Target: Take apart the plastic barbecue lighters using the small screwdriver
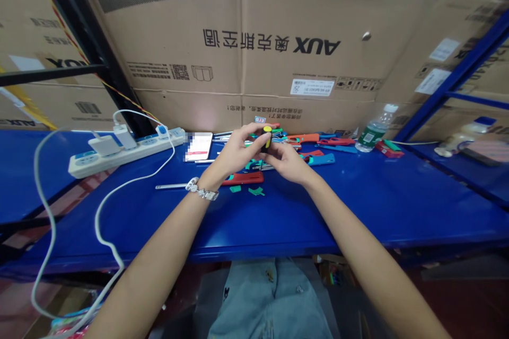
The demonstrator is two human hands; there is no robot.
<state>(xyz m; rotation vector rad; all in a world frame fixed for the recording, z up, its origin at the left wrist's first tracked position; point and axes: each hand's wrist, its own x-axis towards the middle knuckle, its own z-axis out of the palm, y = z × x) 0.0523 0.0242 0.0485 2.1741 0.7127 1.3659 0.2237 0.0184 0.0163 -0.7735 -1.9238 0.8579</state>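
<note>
A small screwdriver (268,131) with a yellow and black handle stands nearly upright between my hands, over the blue table. My left hand (241,149) grips the handle with thumb and fingers. Lower down, my right hand (287,161) closes its fingers around the same tool; its tip is mostly hidden. Just below my hands lies a red long-nosed lighter (244,178), its metal tube (170,187) pointing left. Green scraps (256,190) rest beside it. Several more lighters, among them an orange one (306,138) and a blue one (323,159), are heaped behind my hands.
A white power strip (131,151) with plugged-in chargers sits at the left, its white cable (101,206) looping over the table edge. A phone (200,146) lies near it. To the right stand a water bottle (374,131) and a red box (387,149). Cardboard boxes (258,0) wall the back.
</note>
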